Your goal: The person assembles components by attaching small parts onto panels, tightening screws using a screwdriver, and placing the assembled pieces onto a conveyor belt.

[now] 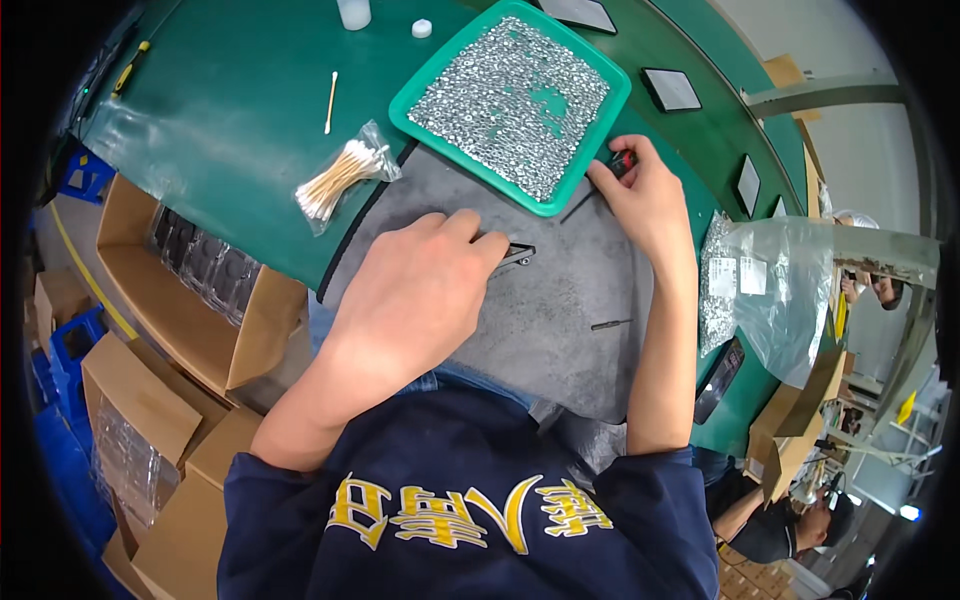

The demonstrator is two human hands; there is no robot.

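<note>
My left hand is closed on a small dark metal bracket above the grey cloth. Only the bracket's end juts out past the fingertips; the rest is hidden by the hand. My right hand grips a screwdriver by its red and black handle, the thin shaft slanting down and left beside the tray's corner. A green tray full of small shiny metal pieces stands just beyond both hands. On the cloth lies a thin dark bit, apart from either hand.
Cotton swabs in a clear bag lie left of the tray, with a single swab farther off. A bag of metal pieces and a phone are at right. Open cartons stand at left. Other people work at far right.
</note>
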